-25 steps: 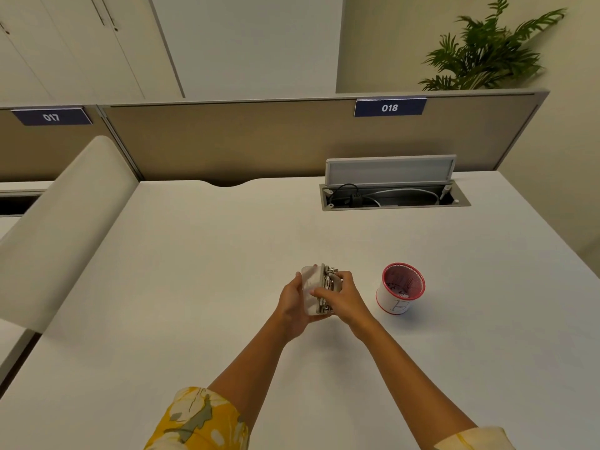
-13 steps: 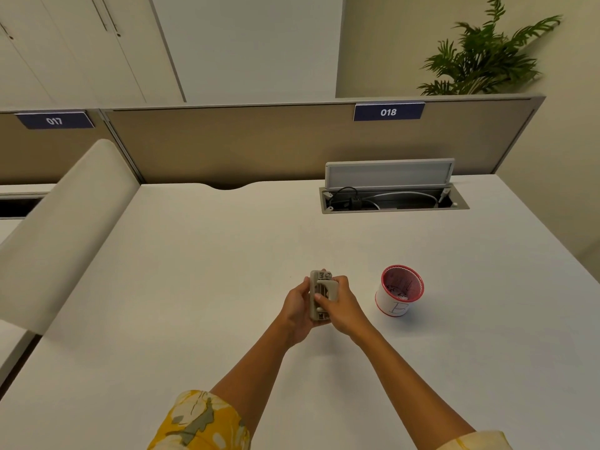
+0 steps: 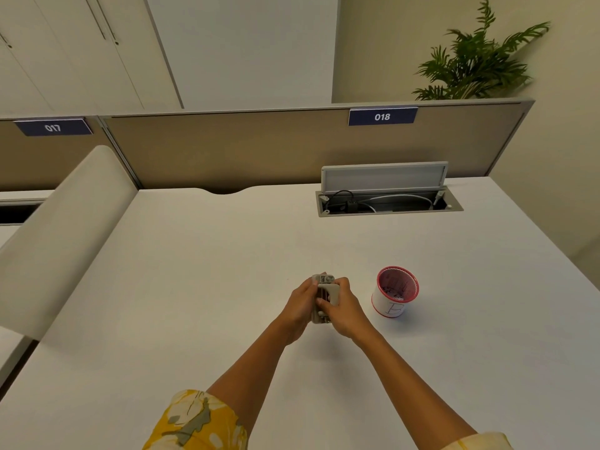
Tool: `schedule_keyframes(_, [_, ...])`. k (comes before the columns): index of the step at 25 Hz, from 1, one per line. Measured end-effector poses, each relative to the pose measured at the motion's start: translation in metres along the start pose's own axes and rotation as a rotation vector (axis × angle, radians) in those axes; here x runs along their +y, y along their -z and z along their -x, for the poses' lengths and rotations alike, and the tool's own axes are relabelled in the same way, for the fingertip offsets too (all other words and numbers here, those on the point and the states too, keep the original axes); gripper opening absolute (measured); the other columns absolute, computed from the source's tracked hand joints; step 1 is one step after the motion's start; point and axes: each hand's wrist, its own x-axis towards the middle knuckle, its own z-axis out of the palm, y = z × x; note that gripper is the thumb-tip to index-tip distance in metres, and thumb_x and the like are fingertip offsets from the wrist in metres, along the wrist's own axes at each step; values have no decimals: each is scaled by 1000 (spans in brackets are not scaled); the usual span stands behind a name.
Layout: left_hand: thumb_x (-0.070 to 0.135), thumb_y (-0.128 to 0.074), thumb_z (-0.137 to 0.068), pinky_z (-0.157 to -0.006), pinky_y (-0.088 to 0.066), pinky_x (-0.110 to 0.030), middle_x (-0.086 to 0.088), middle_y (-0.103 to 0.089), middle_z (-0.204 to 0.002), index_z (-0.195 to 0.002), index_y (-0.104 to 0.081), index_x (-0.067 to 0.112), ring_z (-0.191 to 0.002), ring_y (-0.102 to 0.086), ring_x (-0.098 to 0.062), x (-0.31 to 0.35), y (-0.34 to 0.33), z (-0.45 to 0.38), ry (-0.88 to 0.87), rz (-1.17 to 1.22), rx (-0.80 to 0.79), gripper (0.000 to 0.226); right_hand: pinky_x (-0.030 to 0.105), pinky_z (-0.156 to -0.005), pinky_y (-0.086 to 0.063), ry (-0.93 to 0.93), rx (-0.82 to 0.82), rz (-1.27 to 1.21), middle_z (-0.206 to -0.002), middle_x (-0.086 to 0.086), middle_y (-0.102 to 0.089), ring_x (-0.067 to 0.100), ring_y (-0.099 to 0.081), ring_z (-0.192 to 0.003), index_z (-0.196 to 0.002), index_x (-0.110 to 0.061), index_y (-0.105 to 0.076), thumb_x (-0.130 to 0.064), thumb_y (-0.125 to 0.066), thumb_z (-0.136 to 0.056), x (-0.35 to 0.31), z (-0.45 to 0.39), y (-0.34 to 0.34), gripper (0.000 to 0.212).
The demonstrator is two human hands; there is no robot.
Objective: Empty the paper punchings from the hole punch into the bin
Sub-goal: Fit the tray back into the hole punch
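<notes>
A small grey hole punch (image 3: 325, 292) is held between both hands just above the white desk, its metal parts facing me. My left hand (image 3: 300, 306) grips its left side and my right hand (image 3: 342, 308) wraps its right side, thumb across the front. The bin is a small white cup with a red rim (image 3: 396, 292), standing upright on the desk to the right of my hands, apart from them. Paper bits lie inside the cup.
The white desk (image 3: 211, 287) spreads around my hands. An open cable tray with wires (image 3: 388, 203) sits at the back right. A beige partition (image 3: 259, 147) closes the far edge, and a curved white divider (image 3: 55, 228) rises at the left.
The pale tray piece that stood open on the punch's left side one second ago is now closed against the body. Both hands have kept hold of the punch in the same spot.
</notes>
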Motion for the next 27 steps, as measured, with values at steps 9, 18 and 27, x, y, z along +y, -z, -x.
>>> schedule_keyframes(9, [26, -33, -110, -90, -60, -42, -5, -70, -121, -127, -63, 22, -115, -66, -24, 1, 0, -1, -127, -134, 60, 35, 17, -67, -53, 19, 30, 29, -124, 8, -54, 20, -59, -99, -124, -17, -34, -21, -66, -91, 2, 0, 1, 46])
schedule_keyframes(18, [20, -41, -107, -92, -54, -58, -23, -63, -130, -126, -61, 11, -111, -64, -37, 4, 1, -5, -75, 231, 174, 29, 25, -78, -55, -66, 257, -310, -113, 5, -64, 12, -64, -93, -108, -18, -58, -29, -53, -97, 19, 0, 12, 16])
schedule_keyframes(27, [10, -40, -106, -103, -49, -53, -26, -59, -135, -133, -54, 5, -128, -55, -44, 1, 0, -10, -86, 365, 196, 31, 32, -80, -61, -81, 37, -500, -108, 11, -72, 22, -73, -94, -120, -8, -64, -10, -56, -95, 24, 2, 13, 26])
